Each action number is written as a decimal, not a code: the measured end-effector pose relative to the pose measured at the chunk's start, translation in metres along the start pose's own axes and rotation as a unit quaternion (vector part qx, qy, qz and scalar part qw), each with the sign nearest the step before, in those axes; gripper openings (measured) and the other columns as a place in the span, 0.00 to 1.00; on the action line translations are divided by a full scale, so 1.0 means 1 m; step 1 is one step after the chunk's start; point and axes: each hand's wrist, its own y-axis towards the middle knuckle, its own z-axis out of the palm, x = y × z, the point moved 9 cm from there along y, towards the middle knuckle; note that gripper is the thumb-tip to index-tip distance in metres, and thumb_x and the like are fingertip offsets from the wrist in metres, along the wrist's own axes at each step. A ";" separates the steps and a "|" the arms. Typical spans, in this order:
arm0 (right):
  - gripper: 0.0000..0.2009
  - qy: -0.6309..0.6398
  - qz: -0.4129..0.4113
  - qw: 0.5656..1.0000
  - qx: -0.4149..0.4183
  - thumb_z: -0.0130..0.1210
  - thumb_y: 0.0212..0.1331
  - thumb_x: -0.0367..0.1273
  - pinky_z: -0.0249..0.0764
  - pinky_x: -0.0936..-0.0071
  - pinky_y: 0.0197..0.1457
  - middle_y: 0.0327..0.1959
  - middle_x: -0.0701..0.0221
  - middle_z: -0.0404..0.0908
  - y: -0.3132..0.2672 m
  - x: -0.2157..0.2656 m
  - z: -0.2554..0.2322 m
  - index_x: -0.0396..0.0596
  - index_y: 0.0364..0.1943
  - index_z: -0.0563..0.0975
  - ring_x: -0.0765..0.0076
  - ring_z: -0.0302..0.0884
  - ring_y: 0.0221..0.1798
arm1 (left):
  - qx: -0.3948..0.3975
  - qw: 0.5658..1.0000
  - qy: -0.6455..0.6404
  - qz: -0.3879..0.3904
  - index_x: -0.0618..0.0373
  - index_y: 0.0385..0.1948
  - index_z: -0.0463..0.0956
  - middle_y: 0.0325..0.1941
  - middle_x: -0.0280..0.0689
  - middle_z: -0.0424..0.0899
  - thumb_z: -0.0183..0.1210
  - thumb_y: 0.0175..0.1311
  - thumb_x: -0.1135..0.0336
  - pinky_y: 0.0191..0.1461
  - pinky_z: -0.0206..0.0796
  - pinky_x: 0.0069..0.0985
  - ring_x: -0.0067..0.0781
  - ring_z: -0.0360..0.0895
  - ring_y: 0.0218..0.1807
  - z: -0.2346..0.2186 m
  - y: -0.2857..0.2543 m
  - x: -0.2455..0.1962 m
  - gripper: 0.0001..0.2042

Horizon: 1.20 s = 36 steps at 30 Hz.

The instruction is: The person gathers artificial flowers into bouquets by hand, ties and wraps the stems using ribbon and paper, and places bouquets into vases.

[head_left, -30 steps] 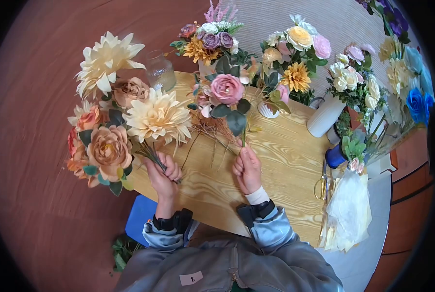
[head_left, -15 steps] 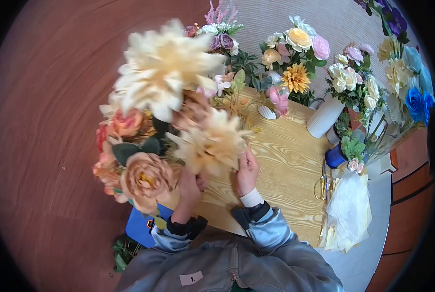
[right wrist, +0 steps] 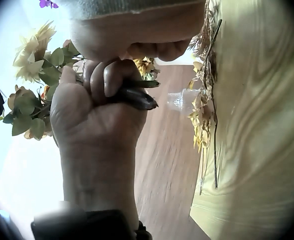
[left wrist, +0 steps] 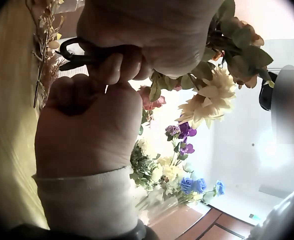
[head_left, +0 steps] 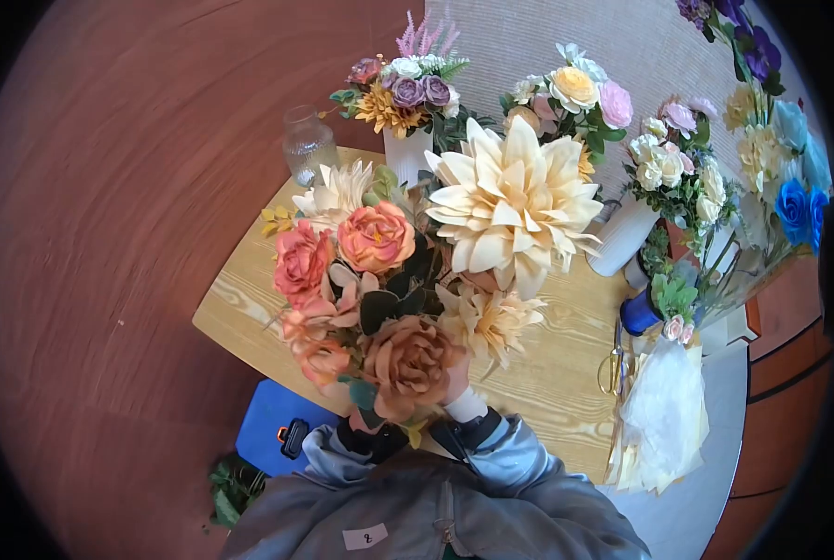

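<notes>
A large bouquet of artificial flowers, with a cream dahlia [head_left: 515,205], coral roses [head_left: 377,235] and a brown rose [head_left: 412,364], covers most of both hands in the head view. My left hand [right wrist: 94,107] grips the dark stems [right wrist: 137,98] in its curled fingers, their cut ends poking out. Right up against it, my right hand [left wrist: 89,127] has its fingers curled on a stem that is mostly hidden. Beyond that hand in the left wrist view shows a pink-red bloom [left wrist: 152,97].
Dried twigs [right wrist: 202,100] lie on the wooden table [head_left: 566,392]. A glass jar [head_left: 309,145] and a white vase [head_left: 627,233] stand along the far side. At right are scissors [head_left: 613,364], a blue pot [head_left: 639,313] and white wrapping [head_left: 664,411]. A blue box [head_left: 272,425] sits below left.
My left hand has swung the bouquet rightward across the table to my right hand. Both hands have come together closer to my body, and the pink rose is now covered in the head view.
</notes>
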 end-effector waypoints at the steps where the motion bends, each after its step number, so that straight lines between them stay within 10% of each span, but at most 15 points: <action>1: 0.16 0.000 0.003 0.997 0.078 0.55 0.43 0.36 0.64 0.64 0.49 0.41 0.65 0.72 -0.003 -0.001 0.012 0.51 0.39 0.74 0.60 0.68 0.46 | -0.001 1.000 -0.021 0.007 0.51 0.38 0.63 0.28 0.33 0.67 0.43 0.59 0.52 0.29 0.59 0.25 0.28 0.66 0.27 -0.007 -0.001 0.003 0.14; 4: 0.11 0.054 -0.024 0.995 -0.085 0.41 0.54 0.28 0.68 0.71 0.39 0.32 0.63 0.75 -0.008 0.018 -0.007 0.40 0.36 0.74 0.63 0.72 0.35 | -0.003 0.996 -0.083 0.027 0.51 0.41 0.64 0.31 0.34 0.68 0.43 0.58 0.51 0.31 0.61 0.26 0.30 0.67 0.29 -0.021 0.011 0.022 0.16; 5: 0.11 -0.073 -0.146 0.981 -0.104 0.41 0.54 0.29 0.68 0.74 0.39 0.33 0.64 0.76 -0.010 0.053 -0.018 0.39 0.37 0.74 0.65 0.72 0.37 | -0.003 0.994 -0.104 0.034 0.51 0.42 0.64 0.32 0.34 0.69 0.43 0.58 0.51 0.32 0.61 0.27 0.31 0.68 0.30 -0.047 0.003 0.003 0.17; 8: 0.12 0.045 -0.009 0.999 -0.007 0.43 0.53 0.29 0.69 0.76 0.38 0.34 0.63 0.76 -0.005 0.040 -0.008 0.37 0.38 0.73 0.66 0.73 0.37 | -0.005 0.984 -0.167 0.054 0.50 0.45 0.64 0.35 0.35 0.70 0.44 0.57 0.50 0.34 0.63 0.28 0.32 0.69 0.32 -0.097 -0.007 -0.017 0.19; 9: 0.14 0.295 0.084 0.951 -0.034 0.44 0.52 0.30 0.69 0.75 0.39 0.36 0.64 0.75 -0.003 -0.004 0.012 0.37 0.41 0.71 0.67 0.73 0.38 | -0.005 0.980 -0.188 0.060 0.50 0.46 0.64 0.36 0.35 0.70 0.44 0.57 0.50 0.35 0.64 0.29 0.33 0.69 0.33 -0.106 -0.005 -0.018 0.19; 12: 0.14 -0.002 -0.004 0.997 0.079 0.45 0.52 0.32 0.69 0.78 0.39 0.37 0.68 0.75 0.000 0.017 0.012 0.39 0.41 0.71 0.69 0.73 0.37 | 0.071 0.994 0.040 0.077 0.45 0.49 0.63 0.37 0.35 0.70 0.44 0.55 0.45 0.34 0.63 0.28 0.33 0.69 0.34 -0.070 -0.019 -0.028 0.22; 14: 0.13 0.153 0.009 0.985 0.085 0.47 0.51 0.32 0.70 0.79 0.37 0.38 0.71 0.74 -0.018 -0.036 0.021 0.43 0.42 0.71 0.70 0.73 0.36 | 0.067 0.994 0.057 0.065 0.46 0.48 0.63 0.36 0.34 0.70 0.43 0.56 0.46 0.34 0.63 0.27 0.32 0.69 0.34 -0.079 -0.032 -0.035 0.21; 16: 0.20 0.538 0.202 0.819 0.006 0.32 0.62 0.34 0.67 0.73 0.48 0.51 0.63 0.63 -0.059 -0.109 0.015 0.43 0.57 0.56 0.66 0.65 0.49 | 0.063 0.994 0.074 0.052 0.47 0.47 0.63 0.35 0.34 0.70 0.43 0.57 0.48 0.34 0.63 0.26 0.30 0.69 0.34 -0.068 -0.023 -0.031 0.20; 17: 0.20 0.538 0.202 0.819 0.006 0.32 0.62 0.34 0.67 0.73 0.48 0.51 0.63 0.63 -0.057 -0.102 0.014 0.43 0.57 0.56 0.66 0.65 0.49 | 0.061 0.994 0.082 0.047 0.47 0.46 0.63 0.35 0.34 0.70 0.43 0.57 0.48 0.34 0.63 0.25 0.30 0.69 0.34 -0.072 -0.028 -0.034 0.19; 20: 0.14 0.634 0.155 0.755 0.062 0.51 0.48 0.32 0.71 0.74 0.37 0.40 0.68 0.72 -0.014 0.053 0.012 0.46 0.41 0.71 0.68 0.72 0.40 | 0.055 0.992 0.107 0.029 0.49 0.44 0.64 0.34 0.33 0.70 0.42 0.58 0.50 0.34 0.63 0.24 0.28 0.69 0.33 -0.071 -0.036 -0.032 0.17; 21: 0.14 0.253 0.064 0.964 0.052 0.49 0.48 0.32 0.69 0.71 0.41 0.44 0.62 0.70 -0.008 0.044 -0.003 0.41 0.40 0.71 0.60 0.71 0.44 | 0.052 0.992 0.115 0.023 0.49 0.44 0.64 0.34 0.33 0.70 0.42 0.59 0.51 0.34 0.63 0.23 0.28 0.69 0.33 -0.070 -0.031 -0.038 0.17; 23: 0.16 0.136 -0.033 0.990 0.013 0.49 0.47 0.30 0.67 0.71 0.43 0.44 0.60 0.69 -0.002 0.032 0.002 0.39 0.41 0.69 0.57 0.69 0.45 | 0.047 0.990 0.132 0.010 0.50 0.43 0.64 0.33 0.32 0.70 0.42 0.59 0.52 0.34 0.62 0.22 0.26 0.69 0.33 -0.038 0.011 -0.029 0.16; 24: 0.17 0.015 -0.128 0.991 -0.027 0.48 0.45 0.28 0.66 0.71 0.45 0.44 0.57 0.68 -0.004 0.044 0.003 0.36 0.42 0.68 0.53 0.68 0.46 | 0.045 0.989 0.141 0.002 0.50 0.42 0.64 0.33 0.32 0.70 0.42 0.60 0.53 0.33 0.62 0.21 0.26 0.69 0.33 -0.050 -0.006 -0.036 0.15; 30: 0.14 -0.006 -0.125 0.986 -0.106 0.43 0.49 0.23 0.64 0.73 0.41 0.35 0.59 0.67 -0.009 0.057 0.006 0.37 0.43 0.67 0.57 0.66 0.38 | 0.033 0.978 0.198 -0.050 0.53 0.39 0.64 0.31 0.31 0.69 0.41 0.62 0.57 0.33 0.62 0.18 0.23 0.68 0.33 -0.069 -0.033 -0.054 0.12; 36: 0.09 0.281 0.033 0.958 -0.043 0.39 0.60 0.28 0.65 0.81 0.40 0.30 0.67 0.67 0.008 0.087 -0.003 0.39 0.41 0.67 0.74 0.68 0.34 | 0.029 0.958 0.266 -0.099 0.56 0.36 0.65 0.29 0.29 0.69 0.40 0.64 0.61 0.33 0.61 0.14 0.19 0.68 0.32 -0.032 0.013 -0.052 0.09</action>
